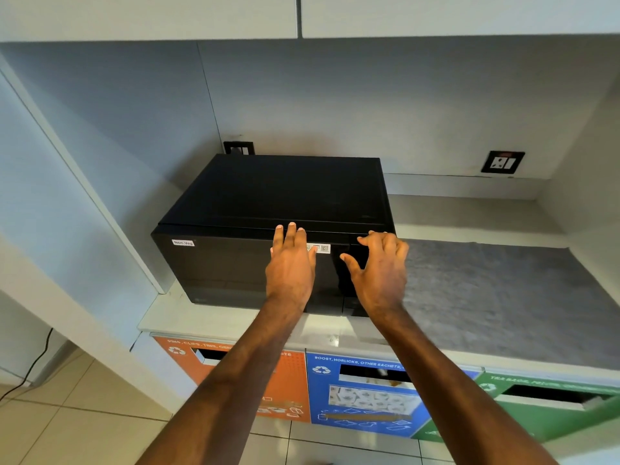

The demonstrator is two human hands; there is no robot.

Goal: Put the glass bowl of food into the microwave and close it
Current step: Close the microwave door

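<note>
While both hands, left [291, 263] flat and right [379, 263] spread, grip nothing against the shut door of the black microwave [268, 229] at the tabletop's left end, the glass bowl is unseen, so pushing may shove the oven backward.

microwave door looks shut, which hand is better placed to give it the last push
Left. The left hand lies flat, fingers straight, against the microwave door. The right hand is curled over the control panel side, off the door.
</note>
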